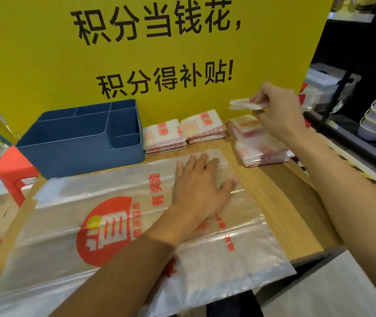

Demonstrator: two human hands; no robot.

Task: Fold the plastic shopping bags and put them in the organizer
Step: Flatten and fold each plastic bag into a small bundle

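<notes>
step: I read this as stowing a finished fold | right hand (276, 110) pinches small folded white-and-red plastic bag (246, 104) above the stacks | left hand (202, 186) spread flat, pressing large unfolded clear bag (91, 216) on wooden table (280, 202) | next: carry fold left into empty blue plastic organizer (84, 138) (my guess)

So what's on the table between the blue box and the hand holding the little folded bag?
In the head view, two stacks of folded bags lie side by side between the blue box and the right hand.
</notes>
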